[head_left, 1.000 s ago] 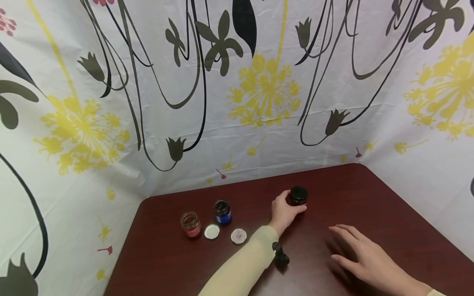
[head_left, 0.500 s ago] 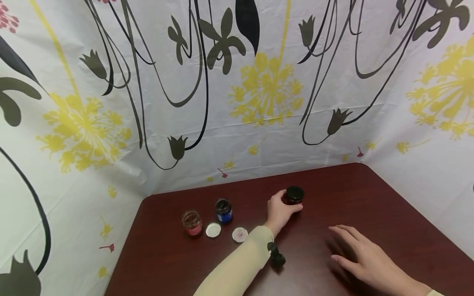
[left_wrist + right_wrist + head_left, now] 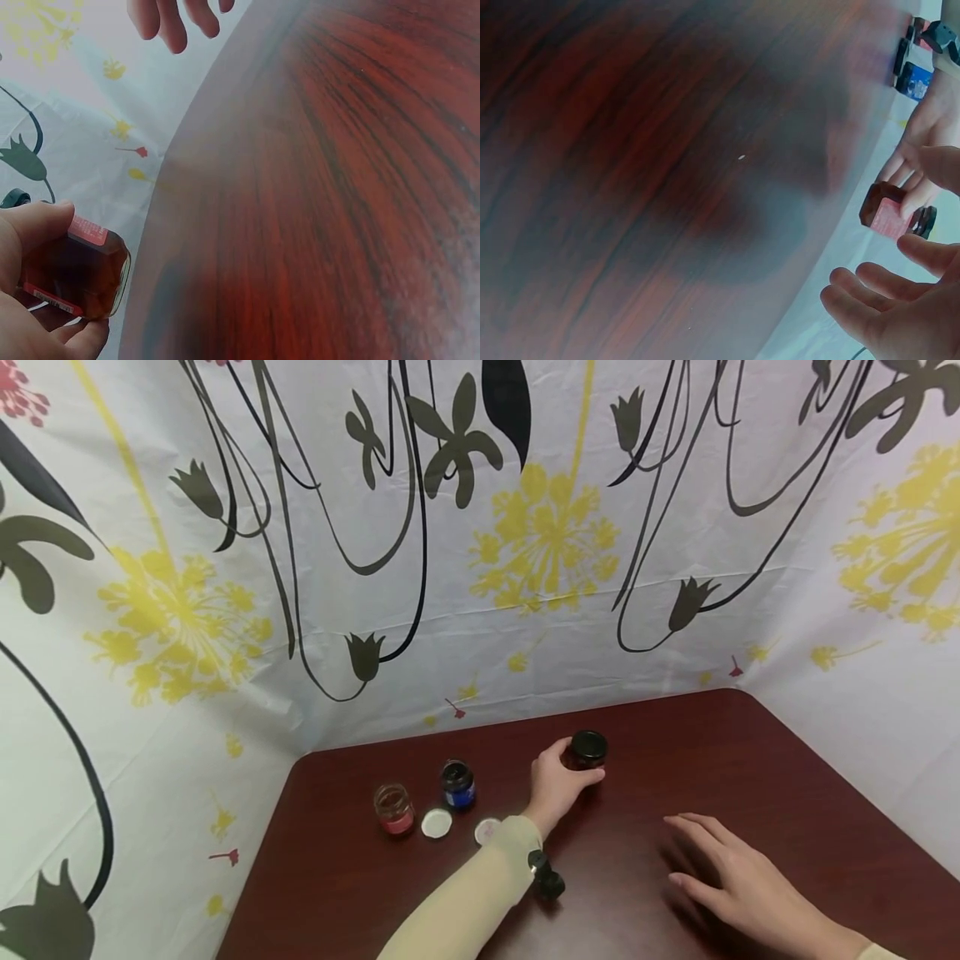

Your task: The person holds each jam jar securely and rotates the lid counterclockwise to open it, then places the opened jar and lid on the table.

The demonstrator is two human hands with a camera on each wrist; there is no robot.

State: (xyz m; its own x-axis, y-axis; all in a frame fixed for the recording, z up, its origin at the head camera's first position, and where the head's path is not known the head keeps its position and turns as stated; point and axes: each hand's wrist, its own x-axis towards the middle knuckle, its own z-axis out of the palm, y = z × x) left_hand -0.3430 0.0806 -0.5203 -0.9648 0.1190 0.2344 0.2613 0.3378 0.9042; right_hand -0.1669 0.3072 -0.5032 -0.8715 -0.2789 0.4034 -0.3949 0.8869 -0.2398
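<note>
In the head view my left hand [image 3: 553, 787] grips a small glass jar with a dark lid [image 3: 588, 745] near the back of the table, thumb on its near side and fingers round the far side. Seen from the left wrist, the jar [image 3: 75, 271] has angular sides, brown contents and a red label. It also shows between the fingers in the right wrist view, with the red label [image 3: 890, 217] facing that camera. My right hand [image 3: 746, 885] hovers low over the table at the right, fingers extended and apart, holding nothing.
Left of the arm stand an open red-labelled jar [image 3: 395, 814] and an open blue-labelled jar [image 3: 458, 789]. A white lid [image 3: 437, 823] and a second lid [image 3: 486, 829], partly behind the sleeve, lie before them. A patterned cloth [image 3: 450, 610] hangs behind the dark red table [image 3: 675, 735].
My left hand has moved a little to the left with the dark-lidded jar in its grip. My right hand has stayed in place. The head view has shifted slightly.
</note>
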